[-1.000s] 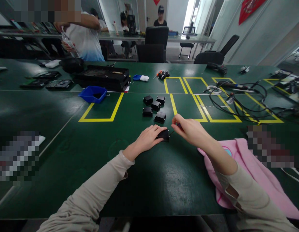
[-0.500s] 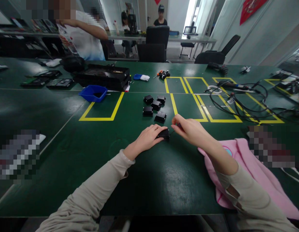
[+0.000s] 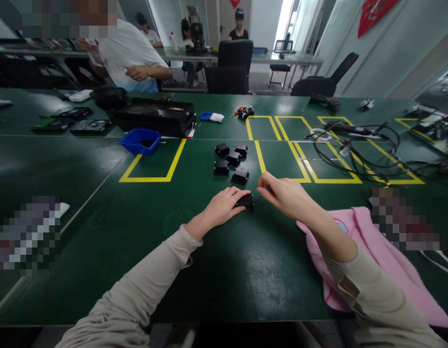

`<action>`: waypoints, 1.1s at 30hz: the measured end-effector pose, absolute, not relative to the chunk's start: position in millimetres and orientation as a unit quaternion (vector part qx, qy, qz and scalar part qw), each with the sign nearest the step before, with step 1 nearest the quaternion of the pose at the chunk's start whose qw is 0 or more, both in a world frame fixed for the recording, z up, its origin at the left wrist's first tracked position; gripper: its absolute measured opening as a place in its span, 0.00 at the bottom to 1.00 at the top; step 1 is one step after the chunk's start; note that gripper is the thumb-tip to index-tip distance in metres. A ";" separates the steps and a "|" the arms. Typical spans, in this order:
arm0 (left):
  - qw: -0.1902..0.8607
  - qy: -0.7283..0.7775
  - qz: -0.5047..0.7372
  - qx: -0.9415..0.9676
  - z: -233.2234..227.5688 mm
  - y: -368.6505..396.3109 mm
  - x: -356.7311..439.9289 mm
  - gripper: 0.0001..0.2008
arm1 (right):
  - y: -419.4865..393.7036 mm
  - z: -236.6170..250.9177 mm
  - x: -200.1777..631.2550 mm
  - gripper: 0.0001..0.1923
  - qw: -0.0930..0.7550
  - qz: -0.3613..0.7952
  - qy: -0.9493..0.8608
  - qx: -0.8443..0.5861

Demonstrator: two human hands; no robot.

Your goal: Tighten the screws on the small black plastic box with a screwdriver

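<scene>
Nearest, two light sleeves reach over the green tabletop; a pink cloth lies at the right, partly beneath the right forearm. The left hand grips a small black box, which rests on the tabletop before the wearer, thumb on its near side and fingers over its top. The right hand pinches a slender dark tool between thumb and fingers, its thin shaft directed at the box's right end; whether the tip makes contact cannot be told. Just beyond, five similar boxes form a loose cluster. To their left, a blue tray overlaps a yellow tape outline; to their right, dark cables coil across further outlines. Farther back are a large black case, a blue-and-white bundle and small orange-and-black items. Beyond the tabletop, a person in a white shirt stands at the left, and black chairs occupy the centre.
</scene>
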State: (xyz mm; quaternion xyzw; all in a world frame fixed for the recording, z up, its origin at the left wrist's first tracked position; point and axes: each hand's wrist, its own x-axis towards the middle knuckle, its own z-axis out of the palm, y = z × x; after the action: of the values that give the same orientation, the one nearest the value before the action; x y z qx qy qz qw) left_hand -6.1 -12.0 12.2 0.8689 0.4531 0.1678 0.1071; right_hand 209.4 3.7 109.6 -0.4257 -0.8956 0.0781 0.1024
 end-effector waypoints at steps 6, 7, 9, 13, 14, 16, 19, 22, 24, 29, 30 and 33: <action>0.105 0.453 0.166 0.870 14.8 -15.0 -9.0 0.22 | 2.6 109.5 206.4 0.11 0.112 0.081 -0.888 -0.439; 0.105 0.453 0.166 0.870 14.9 -15.6 -9.6 0.22 | 3.0 108.8 205.8 0.12 0.113 0.081 -0.888 -0.439; 0.105 0.452 0.167 0.870 14.7 -16.4 -10.4 0.21 | 3.6 107.5 205.4 0.12 0.114 0.085 -0.889 -0.435; 0.106 0.453 0.169 0.869 13.6 -16.6 -11.0 0.21 | 3.2 107.7 206.6 0.08 0.119 0.099 -0.893 -0.423; 0.106 0.453 0.169 0.869 13.5 -16.5 -11.0 0.22 | 2.8 108.1 206.9 0.07 0.121 0.102 -0.894 -0.420; 0.106 0.453 0.168 0.869 13.4 -16.4 -11.0 0.22 | 2.1 108.6 207.1 0.07 0.121 0.101 -0.897 -0.413; 0.105 0.454 0.164 0.869 13.9 -16.6 -10.7 0.22 | 2.0 108.4 206.5 0.09 0.121 0.090 -0.898 -0.413; 0.105 0.455 0.164 0.869 14.8 -17.0 -10.4 0.22 | 2.9 108.3 206.0 0.10 0.116 0.088 -0.895 -0.421; 0.107 0.454 0.165 0.869 15.3 -17.0 -10.3 0.22 | 3.4 108.8 206.4 0.09 0.113 0.100 -0.895 -0.420; 0.109 0.452 0.168 0.869 14.5 -16.3 -10.6 0.23 | 2.8 109.9 207.1 0.09 0.124 0.122 -0.896 -0.408; 0.109 0.452 0.168 0.869 14.1 -16.2 -10.8 0.23 | 2.5 109.8 206.9 0.10 0.123 0.118 -0.897 -0.407; 0.110 0.453 0.170 0.868 13.3 -15.8 -11.0 0.22 | 2.4 109.3 206.7 0.12 0.114 0.098 -0.898 -0.415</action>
State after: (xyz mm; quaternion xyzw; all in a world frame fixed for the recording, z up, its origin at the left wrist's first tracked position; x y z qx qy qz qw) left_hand -11.0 -15.8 13.3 0.8681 0.4531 0.1704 0.1101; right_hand 206.7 2.4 109.3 -0.4147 -0.8975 0.0981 0.1136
